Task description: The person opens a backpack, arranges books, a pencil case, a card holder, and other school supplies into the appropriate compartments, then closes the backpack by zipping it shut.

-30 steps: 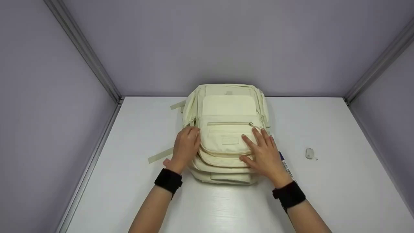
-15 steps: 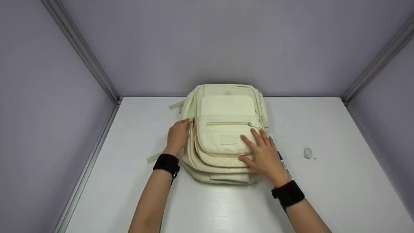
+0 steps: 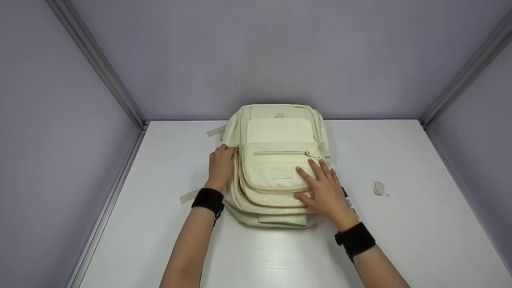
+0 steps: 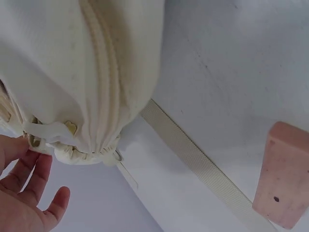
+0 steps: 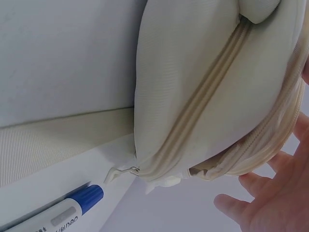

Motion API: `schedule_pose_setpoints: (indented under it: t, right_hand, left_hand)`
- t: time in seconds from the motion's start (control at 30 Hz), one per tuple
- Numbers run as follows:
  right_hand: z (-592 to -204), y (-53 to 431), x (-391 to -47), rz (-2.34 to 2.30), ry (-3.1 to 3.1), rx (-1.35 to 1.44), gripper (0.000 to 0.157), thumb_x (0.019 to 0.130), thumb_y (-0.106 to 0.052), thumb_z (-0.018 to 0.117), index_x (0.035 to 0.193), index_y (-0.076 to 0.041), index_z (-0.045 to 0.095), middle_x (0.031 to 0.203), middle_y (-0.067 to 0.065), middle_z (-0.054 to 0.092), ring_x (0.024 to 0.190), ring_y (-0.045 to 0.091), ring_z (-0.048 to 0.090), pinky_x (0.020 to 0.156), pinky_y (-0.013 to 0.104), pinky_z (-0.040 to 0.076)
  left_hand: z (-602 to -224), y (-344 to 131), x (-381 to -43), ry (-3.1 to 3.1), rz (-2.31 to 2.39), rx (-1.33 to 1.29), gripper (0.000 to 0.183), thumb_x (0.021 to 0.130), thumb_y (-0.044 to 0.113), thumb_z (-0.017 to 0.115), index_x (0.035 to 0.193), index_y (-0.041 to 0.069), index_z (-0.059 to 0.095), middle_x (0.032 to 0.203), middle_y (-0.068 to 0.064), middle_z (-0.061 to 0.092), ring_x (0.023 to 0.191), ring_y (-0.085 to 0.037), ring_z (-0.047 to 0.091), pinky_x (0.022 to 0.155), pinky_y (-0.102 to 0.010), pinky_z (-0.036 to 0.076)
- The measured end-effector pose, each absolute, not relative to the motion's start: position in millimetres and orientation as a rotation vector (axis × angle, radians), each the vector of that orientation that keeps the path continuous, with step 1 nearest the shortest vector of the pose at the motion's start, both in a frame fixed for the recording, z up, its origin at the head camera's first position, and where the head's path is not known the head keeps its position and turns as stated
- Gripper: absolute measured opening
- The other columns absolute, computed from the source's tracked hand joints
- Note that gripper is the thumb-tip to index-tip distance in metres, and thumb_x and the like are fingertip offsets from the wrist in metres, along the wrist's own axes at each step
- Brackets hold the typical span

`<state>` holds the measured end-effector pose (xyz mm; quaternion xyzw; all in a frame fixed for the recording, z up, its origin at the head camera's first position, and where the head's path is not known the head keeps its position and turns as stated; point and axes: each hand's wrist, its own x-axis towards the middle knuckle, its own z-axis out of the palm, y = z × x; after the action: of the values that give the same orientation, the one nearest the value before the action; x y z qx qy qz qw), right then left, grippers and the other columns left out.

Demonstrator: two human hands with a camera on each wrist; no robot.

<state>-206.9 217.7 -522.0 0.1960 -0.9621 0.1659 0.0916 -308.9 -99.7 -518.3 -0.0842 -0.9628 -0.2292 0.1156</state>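
A cream backpack (image 3: 281,132) lies front side up in the middle of the white table, its rounded front pocket (image 3: 276,182) toward the person. At its left side, my left hand (image 3: 221,166) pinches a zipper pull; the left wrist view shows the thumb and fingers (image 4: 41,176) on the small zipper pull (image 4: 36,141). My right hand (image 3: 326,196) rests spread over the lower right of the front pocket. In the right wrist view its straight fingers (image 5: 253,183) lie along the pocket's zipper edge.
A marker with a blue cap (image 5: 87,198) lies right of the backpack. Farther right is a small translucent rounded item (image 3: 379,188). Straps (image 3: 216,131) stick out on the left. A pink block (image 4: 285,174) shows in the left wrist view. Walls enclose the table's back and sides.
My left hand has moved left and up along the backpack's left side, from the pocket edge to the zipper pull, exposing the pocket's left zipper edge. My right hand has stayed in place.
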Motion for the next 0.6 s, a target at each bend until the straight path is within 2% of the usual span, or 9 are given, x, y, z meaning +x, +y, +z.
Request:
schedule_pose_setpoints:
  t: [0.23,0.43,0.6]
  right_hand:
    - [-522,217,-206,0.497,-2.859,0.57,0.072,0.089,-0.059,0.063,0.15,-0.028,0.042,0.159,0.013,0.024,0.146,0.038,0.013,0.11,0.064,0.018]
    - [-524,218,-207,0.488,-2.855,0.587,0.074,0.088,-0.06,0.063,0.151,-0.027,0.041,0.159,0.013,0.023,0.146,0.039,0.012,0.109,0.065,0.019]
    - [-524,219,-207,0.491,-2.857,0.58,0.073,0.089,-0.06,0.062,0.151,-0.028,0.04,0.159,0.013,0.023,0.146,0.04,0.012,0.108,0.065,0.02]
  left_hand:
    - [-516,-96,-305,-2.819,-0.558,-0.301,0.023,0.102,0.007,0.051,0.114,-0.001,0.069,0.098,-0.016,0.056,0.086,-0.032,0.057,0.076,-0.045,0.045]
    - [-508,-96,-298,-2.953,-0.584,-0.3,0.025,0.101,0.003,0.049,0.118,-0.003,0.066,0.1,-0.016,0.053,0.087,-0.032,0.056,0.075,-0.043,0.039]
    - [-502,-94,-288,-2.995,-0.709,-0.31,0.025,0.1,0.0,0.048,0.117,-0.004,0.065,0.097,-0.016,0.052,0.086,-0.032,0.056,0.077,-0.044,0.044]
